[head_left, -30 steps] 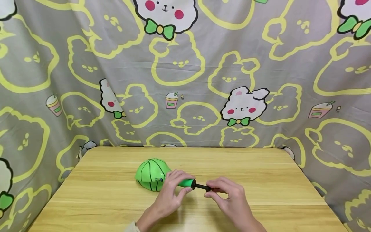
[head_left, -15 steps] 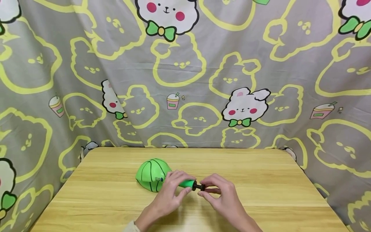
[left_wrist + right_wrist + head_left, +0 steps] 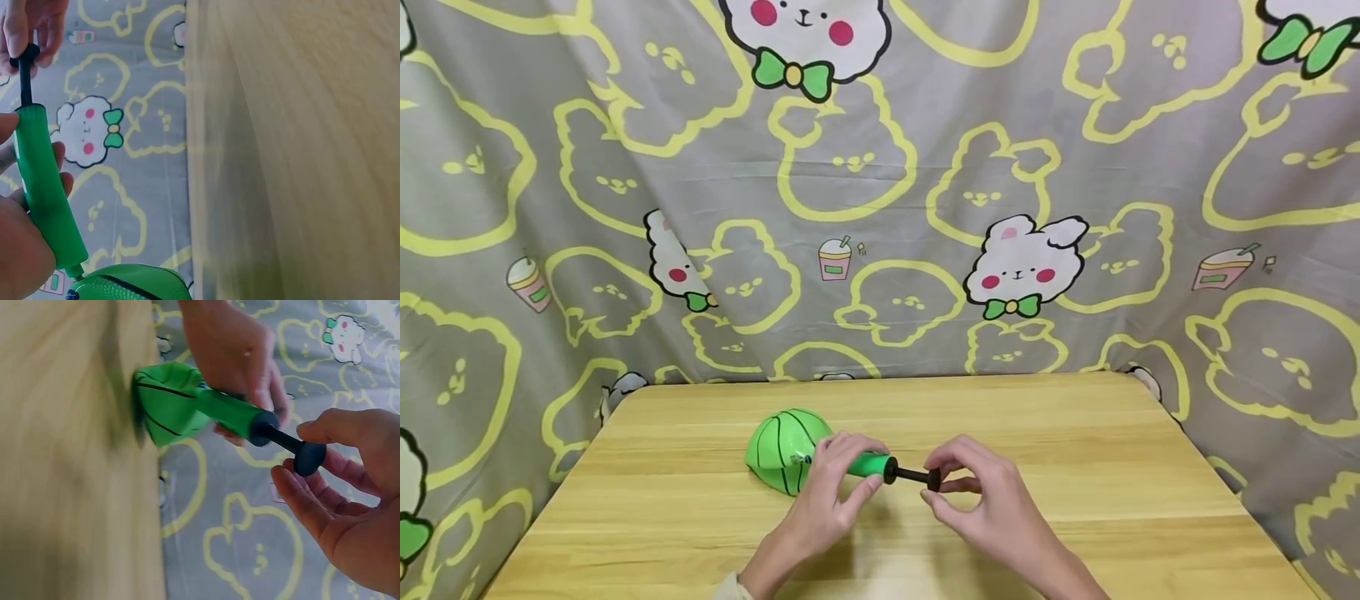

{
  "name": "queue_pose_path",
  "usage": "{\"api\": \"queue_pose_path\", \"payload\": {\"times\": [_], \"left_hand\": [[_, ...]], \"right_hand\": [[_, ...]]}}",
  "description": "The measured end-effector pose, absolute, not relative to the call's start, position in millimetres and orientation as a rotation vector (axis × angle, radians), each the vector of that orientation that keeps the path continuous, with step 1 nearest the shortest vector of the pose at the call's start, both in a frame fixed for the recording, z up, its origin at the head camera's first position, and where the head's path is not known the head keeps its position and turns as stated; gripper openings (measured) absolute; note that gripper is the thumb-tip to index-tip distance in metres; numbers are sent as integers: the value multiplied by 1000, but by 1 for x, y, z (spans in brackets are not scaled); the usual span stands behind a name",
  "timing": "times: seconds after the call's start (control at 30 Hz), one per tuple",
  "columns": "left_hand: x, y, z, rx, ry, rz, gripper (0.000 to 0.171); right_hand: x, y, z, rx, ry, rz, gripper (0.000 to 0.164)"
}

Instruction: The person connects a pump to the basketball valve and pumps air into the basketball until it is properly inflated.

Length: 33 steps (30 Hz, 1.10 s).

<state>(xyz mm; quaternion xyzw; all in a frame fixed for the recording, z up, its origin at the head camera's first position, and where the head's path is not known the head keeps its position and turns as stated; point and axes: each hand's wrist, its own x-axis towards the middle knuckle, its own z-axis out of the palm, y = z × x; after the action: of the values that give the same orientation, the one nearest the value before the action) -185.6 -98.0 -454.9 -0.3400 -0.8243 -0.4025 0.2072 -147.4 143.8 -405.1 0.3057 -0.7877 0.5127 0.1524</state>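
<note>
A green ball [image 3: 778, 446] with black lines sits on the table, partly caved in and wrinkled. My left hand [image 3: 835, 492] grips the green barrel of a hand pump [image 3: 871, 464], thumb on the near side. In the left wrist view the narrow nozzle at the end of the pump [image 3: 47, 187] meets the ball [image 3: 134, 284]. My right hand [image 3: 992, 496] pinches the round black handle [image 3: 309, 458] between thumb and fingers. A length of black plunger rod [image 3: 912, 475] shows between barrel and handle.
The wooden table [image 3: 1075, 450] runs back to a grey curtain [image 3: 910, 200] printed with yellow outlines and white rabbits. The curtain also hangs along the left and right sides.
The right hand pushed the plunger left toward the barrel, then drew it back out to the right. The left hand keeps its grip on the pump. The head view has shifted slightly.
</note>
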Motion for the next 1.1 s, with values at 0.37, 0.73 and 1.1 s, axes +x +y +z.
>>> {"api": "queue_pose_path", "payload": {"times": [0.37,0.73,1.1], "left_hand": [[-187,-96,-459,-921,-2224,-1200,21],[-189,-87,-458,-884,-2253,-1225,20],[-185,-85,-462,-913,-2254,-1108,18]], "right_hand": [[-138,175,-382,901,-2287,1443,42],[-133,195,-372,877,-2228,1400,45],[-139,188,-382,897,-2209,1572,31]]}}
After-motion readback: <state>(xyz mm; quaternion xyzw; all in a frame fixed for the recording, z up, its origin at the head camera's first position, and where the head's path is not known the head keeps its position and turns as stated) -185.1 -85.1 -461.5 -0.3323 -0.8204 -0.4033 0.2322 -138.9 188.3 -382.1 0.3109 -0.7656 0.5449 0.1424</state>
